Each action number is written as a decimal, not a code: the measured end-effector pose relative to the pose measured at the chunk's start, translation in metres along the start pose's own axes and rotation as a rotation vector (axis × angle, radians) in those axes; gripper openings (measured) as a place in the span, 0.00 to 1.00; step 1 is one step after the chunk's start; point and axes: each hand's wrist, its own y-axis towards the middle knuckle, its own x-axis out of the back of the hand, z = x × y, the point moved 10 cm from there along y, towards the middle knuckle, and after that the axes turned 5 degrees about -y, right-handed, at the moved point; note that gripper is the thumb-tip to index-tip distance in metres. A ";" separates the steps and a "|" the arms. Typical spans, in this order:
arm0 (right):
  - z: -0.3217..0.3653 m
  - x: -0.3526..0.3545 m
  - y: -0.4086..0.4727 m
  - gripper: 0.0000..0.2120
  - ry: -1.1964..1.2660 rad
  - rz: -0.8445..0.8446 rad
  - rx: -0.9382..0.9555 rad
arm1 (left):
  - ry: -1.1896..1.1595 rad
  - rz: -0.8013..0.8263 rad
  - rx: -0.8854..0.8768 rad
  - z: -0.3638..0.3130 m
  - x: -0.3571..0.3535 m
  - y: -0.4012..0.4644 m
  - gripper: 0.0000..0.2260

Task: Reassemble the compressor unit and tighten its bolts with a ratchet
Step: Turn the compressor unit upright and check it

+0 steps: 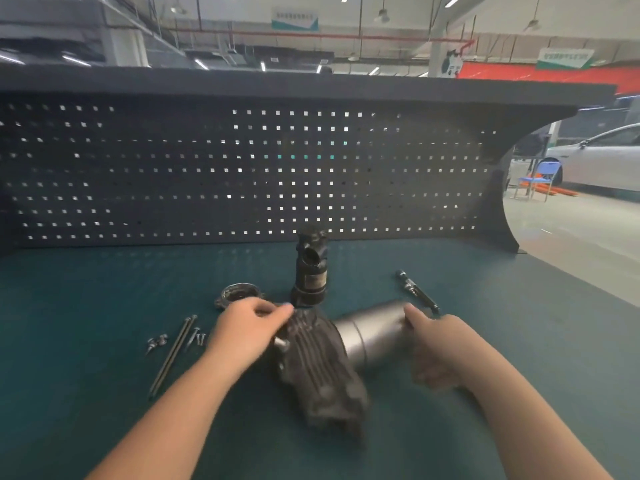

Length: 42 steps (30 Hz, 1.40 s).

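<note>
The compressor unit lay on its side in the near middle of the green desk, with the dark ribbed housing toward the near side and the smooth grey cylinder pointing to the far right. The left hand held the far-left edge of the ribbed housing, its fingers curled over the top. The right hand took the end of the grey cylinder, thumb on top; the rest of this grip was blurred. Left of the unit lay two long bolts side by side and about four short screws. One metal flange ring and one upright black part stood just beyond the unit. One ratchet lay to the far right, in front of the pegboard.
</note>
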 end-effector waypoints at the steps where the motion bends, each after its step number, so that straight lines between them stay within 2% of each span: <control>1: 0.000 0.005 -0.001 0.32 -0.044 -0.041 0.007 | -0.058 -0.021 -0.003 -0.002 0.005 0.000 0.11; 3: 0.000 0.011 -0.001 0.33 -0.106 -0.076 0.036 | -0.117 0.105 -0.087 -0.013 -0.008 -0.012 0.17; 5: 0.000 0.015 -0.001 0.33 -0.237 -0.096 0.060 | 0.095 0.319 -0.177 -0.013 -0.043 -0.033 0.37; 6: 0.002 0.018 -0.001 0.31 -0.326 -0.120 0.077 | 0.212 0.372 -0.209 -0.007 -0.056 -0.040 0.44; 7: 0.006 0.021 -0.001 0.31 -0.397 -0.159 0.106 | 0.264 0.379 -0.221 -0.003 -0.063 -0.044 0.47; 8: 0.009 0.025 0.000 0.32 -0.390 -0.204 0.136 | 0.242 0.380 -0.207 0.000 -0.067 -0.045 0.46; 10: 0.019 0.028 0.000 0.36 -0.196 -0.250 0.235 | 0.110 0.398 -0.164 0.002 -0.070 -0.045 0.44; 11: 0.026 0.025 -0.002 0.35 -0.115 -0.232 0.285 | 0.070 0.407 -0.148 0.001 -0.072 -0.045 0.43; 13: 0.032 0.016 -0.003 0.25 -0.041 -0.181 0.324 | 0.020 0.411 -0.140 0.000 -0.074 -0.044 0.43; 16: 0.035 0.013 -0.003 0.10 -0.102 -0.207 0.362 | -0.037 0.414 -0.149 -0.003 -0.067 -0.044 0.40; 18: 0.036 0.017 -0.004 0.06 -0.113 -0.230 0.363 | -0.074 0.445 -0.146 -0.001 -0.062 -0.044 0.37; 22: 0.034 0.021 -0.003 0.10 -0.083 -0.211 0.323 | -0.120 0.444 -0.133 0.005 -0.053 -0.049 0.36; 25: 0.051 0.024 -0.002 0.10 -0.182 -0.242 0.343 | -0.107 0.372 -0.108 0.009 -0.046 -0.060 0.39; 26: 0.066 0.023 -0.002 0.13 -0.205 -0.247 0.378 | -0.095 0.341 -0.107 0.008 -0.044 -0.063 0.39; 31: 0.157 -0.032 0.020 0.45 -0.172 -0.065 0.506 | 0.019 0.273 -0.065 0.006 -0.042 -0.071 0.41; 34: 0.188 -0.066 0.044 0.57 -0.070 -0.051 0.457 | 0.083 0.263 -0.054 -0.004 -0.044 -0.074 0.42; 38: 0.204 -0.086 0.067 0.57 0.080 -0.144 0.442 | 0.048 0.236 0.001 0.000 -0.042 -0.073 0.40; 42: 0.204 -0.093 0.077 0.42 -0.001 -0.226 0.459 | 0.024 0.300 -0.008 0.002 -0.045 -0.068 0.39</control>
